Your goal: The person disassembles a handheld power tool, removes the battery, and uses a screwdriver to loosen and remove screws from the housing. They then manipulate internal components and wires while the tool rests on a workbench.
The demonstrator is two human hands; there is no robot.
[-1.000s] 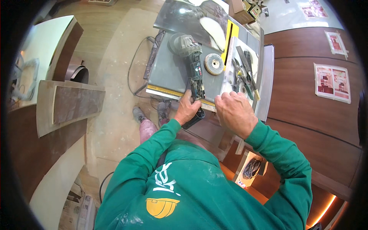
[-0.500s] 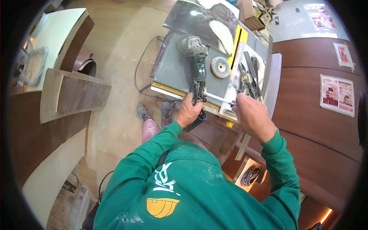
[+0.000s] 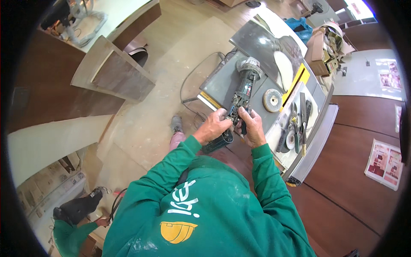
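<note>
An angle grinder [image 3: 244, 85] lies over the front edge of a grey work table [image 3: 230, 73], its rear housing opened with inner parts showing. My left hand [image 3: 214, 125] is closed on the grinder's rear end, above a dark lower piece [image 3: 218, 141]. My right hand [image 3: 251, 127] is closed at the exposed parts, thumb on top, with a small dark handle in its fingers, partly hidden. A round abrasive disc [image 3: 272, 100] lies right of the grinder. Pliers [image 3: 293, 124], files [image 3: 304, 113] and a small disc [image 3: 290, 139] lie on a white board at the right.
Yellow rule [image 3: 302, 75], dark glossy sheet [image 3: 261, 45] and cardboard box [image 3: 319, 58] are on or by the table. A cable [image 3: 184, 81] trails on the floor. Panels [image 3: 113, 68] stand left; brown cabinet fronts [image 3: 334, 180] right. Another person [image 3: 73, 231] is at lower left.
The view has swung, shifting the table rightward. My right hand has come in from the right to meet my left hand at the grinder. Another person has appeared at lower left.
</note>
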